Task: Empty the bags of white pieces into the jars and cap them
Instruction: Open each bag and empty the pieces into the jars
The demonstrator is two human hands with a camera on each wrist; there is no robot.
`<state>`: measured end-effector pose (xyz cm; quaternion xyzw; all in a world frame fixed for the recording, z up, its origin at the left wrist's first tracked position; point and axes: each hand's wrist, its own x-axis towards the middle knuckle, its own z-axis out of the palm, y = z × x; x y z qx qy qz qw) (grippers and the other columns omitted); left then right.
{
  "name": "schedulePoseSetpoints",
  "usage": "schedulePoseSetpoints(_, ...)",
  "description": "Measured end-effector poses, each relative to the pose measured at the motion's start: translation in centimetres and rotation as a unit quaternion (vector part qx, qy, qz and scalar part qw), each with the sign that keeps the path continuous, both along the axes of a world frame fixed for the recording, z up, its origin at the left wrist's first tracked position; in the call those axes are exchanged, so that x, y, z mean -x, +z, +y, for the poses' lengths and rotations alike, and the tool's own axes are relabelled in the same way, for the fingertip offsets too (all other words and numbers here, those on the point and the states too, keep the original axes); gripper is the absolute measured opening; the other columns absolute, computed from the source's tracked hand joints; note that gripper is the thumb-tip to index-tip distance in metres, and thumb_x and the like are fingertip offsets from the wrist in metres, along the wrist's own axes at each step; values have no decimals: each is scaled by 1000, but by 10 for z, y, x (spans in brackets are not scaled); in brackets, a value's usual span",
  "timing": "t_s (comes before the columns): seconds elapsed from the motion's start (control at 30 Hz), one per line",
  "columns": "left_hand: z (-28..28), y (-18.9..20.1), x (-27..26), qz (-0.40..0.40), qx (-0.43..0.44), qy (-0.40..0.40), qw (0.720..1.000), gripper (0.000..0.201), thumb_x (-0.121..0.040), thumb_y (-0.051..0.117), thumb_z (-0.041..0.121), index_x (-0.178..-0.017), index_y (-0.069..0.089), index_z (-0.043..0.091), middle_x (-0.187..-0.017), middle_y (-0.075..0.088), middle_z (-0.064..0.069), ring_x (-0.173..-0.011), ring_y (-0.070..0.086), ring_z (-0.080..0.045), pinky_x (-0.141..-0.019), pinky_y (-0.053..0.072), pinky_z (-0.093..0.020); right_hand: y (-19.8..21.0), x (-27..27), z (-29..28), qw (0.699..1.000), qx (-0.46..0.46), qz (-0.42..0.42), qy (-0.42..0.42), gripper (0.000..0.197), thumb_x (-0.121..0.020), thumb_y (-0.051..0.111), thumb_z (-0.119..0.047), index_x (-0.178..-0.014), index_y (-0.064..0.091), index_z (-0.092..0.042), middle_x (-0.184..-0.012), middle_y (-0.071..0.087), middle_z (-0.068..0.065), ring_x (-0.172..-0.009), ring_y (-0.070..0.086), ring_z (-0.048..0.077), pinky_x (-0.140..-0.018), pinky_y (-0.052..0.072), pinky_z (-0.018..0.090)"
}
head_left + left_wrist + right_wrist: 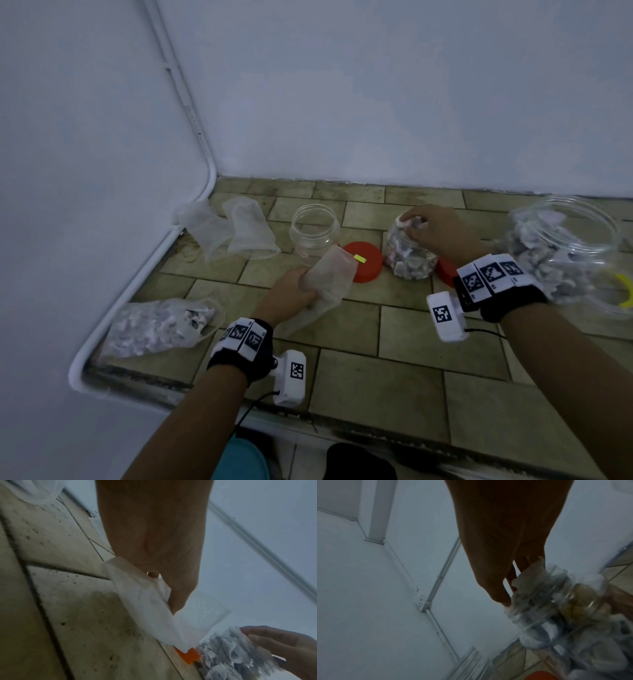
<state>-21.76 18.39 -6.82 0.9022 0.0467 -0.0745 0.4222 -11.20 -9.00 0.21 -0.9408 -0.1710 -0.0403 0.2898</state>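
We see the left hand gripping a limp, empty clear plastic bag, fingers curled round it, low over the tiled floor. The right hand rests w/ fingertips on the white pieces at the mouth of a full clear plastic jar; we cannot tell if it pinches one. A round red lid lies between this jar & an empty clear jar. A full bag of white pieces lies at left.

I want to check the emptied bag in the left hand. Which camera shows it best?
The head view: the whole emptied bag shows, gripped by the left hand. The left wrist view shows only a blurred part. The right wrist view does not show it.
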Motion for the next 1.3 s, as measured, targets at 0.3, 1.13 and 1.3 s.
schedulePoseSetpoints(0.3,-4,-1,0,-5,34,13,999,32,-84,64,22,-115,58,15,-105,64,-2,-94,62,-18,-80,53,-35,8,-3,-14,993,118,29,-12,27,-82,57,-21,-106,71,-19,-115,62,9,-104,58,28,-83,43,27)
schedulePoseSetpoints(1.13,-4,6,10,-22,40,65,997,28,-84,65,19,-111,59,16,-102,63,-1,-89,60,-16,-66,46,-23,12,-3,12,980,180,82,36,45,-93,42,-13,-49,37,-8,-55,44,7,-52,41,17,-48,30,26)
schedulePoseSetpoints(1.3,19,17,13,-66,1,96,993,13,-87,64,17,-96,60,8,-91,63,-7,-81,57,-19,-65,43,-24,5,-10,16,986,157,47,16,35,-91,44,-17,-59,49,-6,-63,53,9,-62,49,21,-54,33,27)
